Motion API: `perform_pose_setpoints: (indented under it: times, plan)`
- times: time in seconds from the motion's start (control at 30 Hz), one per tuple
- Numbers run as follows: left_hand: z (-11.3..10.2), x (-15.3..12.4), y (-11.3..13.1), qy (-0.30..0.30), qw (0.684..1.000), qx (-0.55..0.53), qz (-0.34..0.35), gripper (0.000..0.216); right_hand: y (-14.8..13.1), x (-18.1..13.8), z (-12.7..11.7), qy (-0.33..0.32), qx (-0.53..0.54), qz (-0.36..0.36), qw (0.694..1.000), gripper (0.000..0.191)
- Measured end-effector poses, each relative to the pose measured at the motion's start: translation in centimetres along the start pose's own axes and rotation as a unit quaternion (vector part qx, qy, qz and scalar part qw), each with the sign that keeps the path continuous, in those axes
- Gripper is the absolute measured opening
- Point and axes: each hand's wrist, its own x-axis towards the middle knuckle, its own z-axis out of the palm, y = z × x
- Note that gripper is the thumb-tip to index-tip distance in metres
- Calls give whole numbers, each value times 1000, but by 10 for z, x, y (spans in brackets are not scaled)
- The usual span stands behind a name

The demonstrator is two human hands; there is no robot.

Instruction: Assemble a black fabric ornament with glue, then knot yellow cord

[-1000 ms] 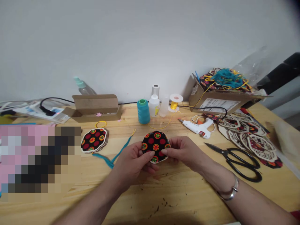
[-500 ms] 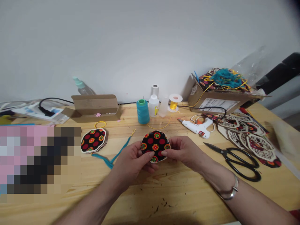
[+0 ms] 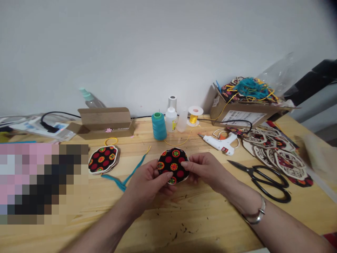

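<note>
Between my hands is a round, scalloped fabric-covered piece (image 3: 172, 165), black with red dots and orange-and-green rosettes. My left hand (image 3: 149, 182) grips its lower left edge, thumb on the printed face. My right hand (image 3: 202, 170) pinches its right edge between thumb and fingers. Its underside is hidden. To the left lies a stack of similar printed pieces (image 3: 103, 160) with white rims, a yellow cord loop (image 3: 111, 141) just behind it. A teal cord (image 3: 129, 179) with a yellow tip lies between that stack and my left hand.
Scissors (image 3: 268, 182) and a glue gun (image 3: 219, 144) lie right, near cut printed shapes (image 3: 273, 154). A teal thread cone (image 3: 159, 126), bottles and a yellow spool (image 3: 193, 119) stand at the wall. Cardboard boxes (image 3: 104, 123) sit behind. A pixelated patch covers the left foreground.
The whole scene has shifted slightly left in view. Both hands still hold the piece in about the same grip, with no clear change in its position between them.
</note>
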Motion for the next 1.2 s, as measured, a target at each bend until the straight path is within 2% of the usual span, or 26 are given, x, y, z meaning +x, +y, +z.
perform_pose_setpoints:
  times: [0.3, 0.43, 0.63, 0.73, 0.9, 1.07, 1.2]
  plan:
    - [1, -1, 3, 2, 1000, 3, -6, 27, 2, 0, -2, -2, -34, -13, 999, 35]
    - [1, -2, 3, -17, 1000, 1, -6, 28, 0, 0, -2, 42, -73, -43, 996, 39]
    - [2, -4, 0, -58, 998, 0, -7, 26, 0, 0, 1, 101, -108, -70, 987, 29]
    - [2, -3, 0, -57, 998, -3, -5, 24, 1, 0, 1, 98, -110, -78, 986, 30]
    - [2, -3, 3, -53, 999, -5, -8, 27, 5, 1, -1, 81, -73, -93, 990, 43]
    - [4, -6, 0, -77, 997, -1, -25, 23, 5, -1, 1, 106, -138, -136, 975, 29]
    - [5, -7, -2, -86, 996, -2, -31, 21, 3, -3, 2, 118, -167, -137, 969, 29]
